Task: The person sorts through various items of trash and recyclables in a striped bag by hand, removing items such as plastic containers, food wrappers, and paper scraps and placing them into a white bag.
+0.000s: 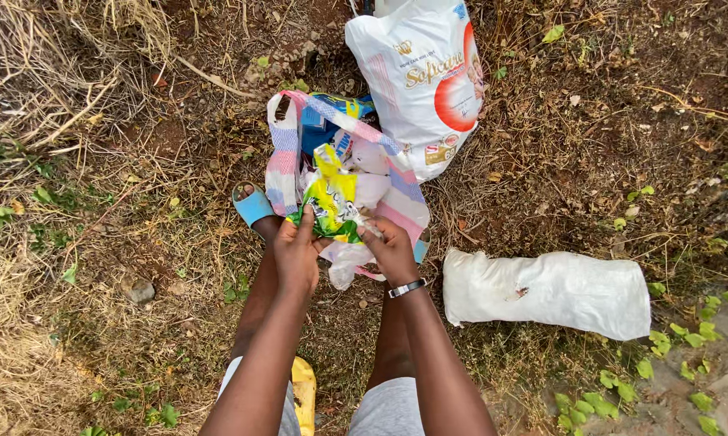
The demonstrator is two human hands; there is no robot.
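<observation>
Both my hands hold a crumpled yellow and green plastic packet (331, 198) over an open striped woven bag (283, 161). My left hand (297, 254) pinches the packet's lower left edge. My right hand (390, 246), with a metal bracelet on the wrist, grips its lower right corner. Inside the striped bag lie blue packages (323, 121) and pale plastic. A thin clear plastic piece (345, 262) hangs below the packet between my hands.
A large white printed plastic bag (424, 77) stands behind the striped bag. A filled white sack (545, 292) lies on the ground at right. My blue sandal (252, 203) and a yellow one (303, 391) show. Dry grass, twigs and a stone (140, 291) surround me.
</observation>
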